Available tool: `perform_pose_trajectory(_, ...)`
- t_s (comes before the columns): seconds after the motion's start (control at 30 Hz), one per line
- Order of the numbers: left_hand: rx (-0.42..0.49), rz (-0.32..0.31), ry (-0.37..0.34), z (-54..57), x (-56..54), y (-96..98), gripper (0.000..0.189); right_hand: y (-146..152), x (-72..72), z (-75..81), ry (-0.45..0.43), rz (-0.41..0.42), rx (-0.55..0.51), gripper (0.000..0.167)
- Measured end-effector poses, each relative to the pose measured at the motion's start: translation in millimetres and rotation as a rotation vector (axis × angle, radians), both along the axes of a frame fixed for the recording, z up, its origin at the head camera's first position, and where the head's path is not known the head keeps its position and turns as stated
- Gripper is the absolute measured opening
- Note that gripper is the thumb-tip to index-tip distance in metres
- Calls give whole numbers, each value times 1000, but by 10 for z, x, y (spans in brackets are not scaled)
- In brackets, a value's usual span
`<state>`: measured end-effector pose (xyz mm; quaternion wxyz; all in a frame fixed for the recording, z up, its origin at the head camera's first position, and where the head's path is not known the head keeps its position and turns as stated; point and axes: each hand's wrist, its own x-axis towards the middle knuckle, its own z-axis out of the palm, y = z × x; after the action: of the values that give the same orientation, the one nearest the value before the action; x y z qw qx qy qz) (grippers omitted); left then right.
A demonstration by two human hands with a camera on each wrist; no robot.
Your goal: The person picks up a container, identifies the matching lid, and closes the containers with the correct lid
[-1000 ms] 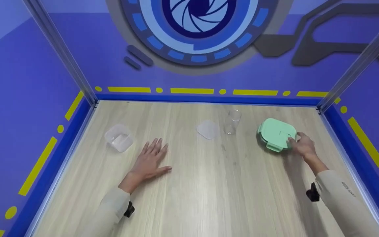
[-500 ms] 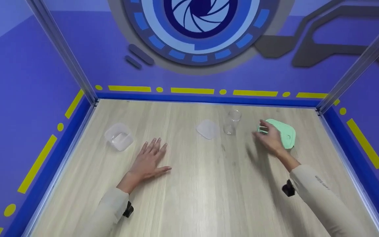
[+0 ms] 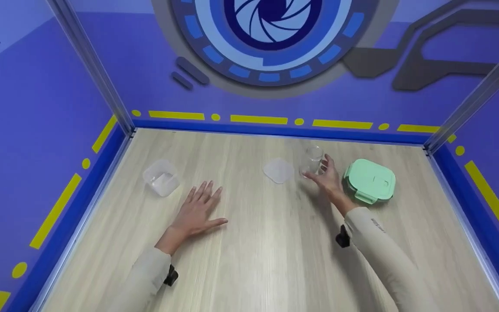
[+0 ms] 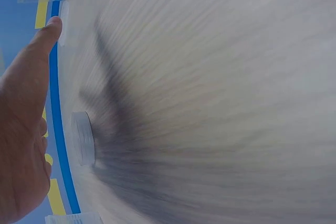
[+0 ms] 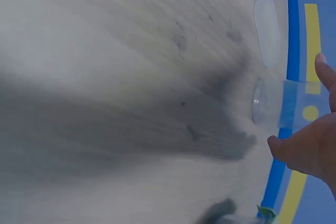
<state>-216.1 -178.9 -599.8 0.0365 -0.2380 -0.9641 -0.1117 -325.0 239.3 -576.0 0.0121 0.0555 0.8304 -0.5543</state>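
Note:
My right hand [image 3: 329, 180] is around the lower part of a clear drinking glass [image 3: 313, 157], thumb in front and fingers at its right side. In the right wrist view, the spread fingers stand a little apart from the glass [image 5: 270, 103]. My left hand [image 3: 195, 213] lies low over the table with straight, spread fingers. The left wrist view shows a low, round, pale disc-like piece [image 4: 83, 139] on the table below this hand; the hand hides it in the head view. A mint green lunch box [image 3: 371, 178] with a clipped-on lid stands right of the glass.
A thin translucent white sheet-like lid [image 3: 278, 170] lies left of the glass. A clear square plastic container [image 3: 161, 178] stands at the left. The wooden table [image 3: 271, 251] is walled at the back and both sides by blue panels [image 3: 241, 102].
My right hand has moved left from the lunch box's right side, across its left side, to the glass. The left hand has stayed in place.

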Motion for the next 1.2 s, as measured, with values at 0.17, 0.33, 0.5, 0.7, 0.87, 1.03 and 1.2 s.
perform_pose_trajectory(0.17, -10, 10, -17, 9, 8, 5, 95, -46, -50, -136, 102, -71, -44, 79)
perform_pose_trajectory(0.33, -38, 11, -18, 31, 2, 28, 95, -2, -43, -157, 144, -97, -50, 67)
perform_pose_trajectory(0.5, -40, 11, -43, 40, -3, 56, 95, 80, 21, -131, 131, -106, -50, 61)
perform_pose_trajectory(0.7, -33, 26, -62, 42, 13, 27, 95, 134, 144, -112, 82, -44, -47, 60)
perform_pose_trajectory(0.87, -47, 53, -70, 70, 51, -53, 91, 98, 293, -81, 60, 58, -13, 62)
perform_pose_trajectory(1.03, -55, 64, -51, 107, 79, -126, 86, 11, 474, -95, 40, 123, 13, 63)
perform_pose_trajectory(1.2, -59, 68, -37, 128, 56, -150, 86, -77, 633, -112, 38, 163, 1, 62)
